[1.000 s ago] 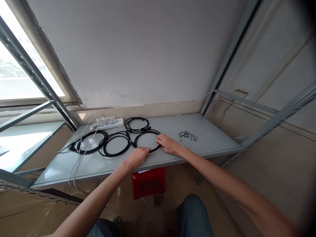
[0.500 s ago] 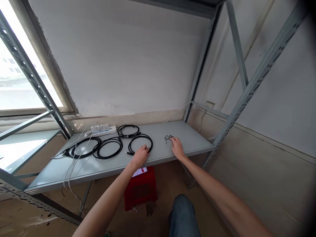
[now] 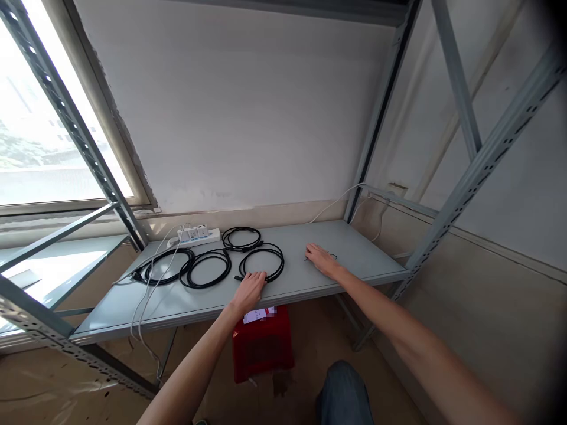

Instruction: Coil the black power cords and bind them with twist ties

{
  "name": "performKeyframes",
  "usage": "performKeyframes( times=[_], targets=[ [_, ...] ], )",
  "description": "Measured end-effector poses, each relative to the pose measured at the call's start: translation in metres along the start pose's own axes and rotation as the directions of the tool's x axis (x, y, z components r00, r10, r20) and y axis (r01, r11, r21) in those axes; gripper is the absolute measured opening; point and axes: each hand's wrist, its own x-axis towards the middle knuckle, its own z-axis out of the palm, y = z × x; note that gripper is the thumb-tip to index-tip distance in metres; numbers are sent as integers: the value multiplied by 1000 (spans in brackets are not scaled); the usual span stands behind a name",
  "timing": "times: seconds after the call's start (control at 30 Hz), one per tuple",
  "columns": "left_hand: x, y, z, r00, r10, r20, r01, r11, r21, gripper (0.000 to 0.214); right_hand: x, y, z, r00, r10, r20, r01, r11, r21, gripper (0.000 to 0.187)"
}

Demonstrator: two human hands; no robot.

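Observation:
My left hand (image 3: 251,290) is at the near edge of the shelf, its fingers curled over the front of a coiled black cable (image 3: 282,260). The cable lies flat in a ring with a plug end left of my fingers. Farther right, my right hand (image 3: 322,260) is low over a small bunch of thin black twist ties (image 3: 333,256). Its fingers are bent together on them; most of the bunch is hidden under the hand, with thin ends showing on either side.
More black cable coils (image 3: 206,270) lie to the left and behind. A white power strip (image 3: 199,236) with plugs and white cords stands near the wall. Metal rack posts (image 3: 378,112) frame the grey shelf (image 3: 177,304). A red stool (image 3: 263,348) is underneath.
My right hand has moved over the twist ties and now covers most of them. My left hand stays at the front of the coil. The view has shifted slightly left.

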Motion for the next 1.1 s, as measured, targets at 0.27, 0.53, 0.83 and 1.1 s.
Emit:
performKeyframes(
  times=[0.27,0.53,0.83,1.1],
  targets=[
    [-1,0,5,1000,13,-28,-13,999,-30,30,5,7,-3,996,-69,60,71,997,-34,44],
    [-2,-1,7,999,2,-49,-3,1000,-31,32,8,21,-8,993,-84,87,88,995,-36,34],
    [0,-1,6,999,-9,-38,10,1000,17,33,15,8,-9,1000,-3,-8,3,999,43,26],
    [-1,0,4,999,-6,-39,6,1000,-1,32,34,-34,-39,954,293,-67,-199,783,589,5]
  ],
)
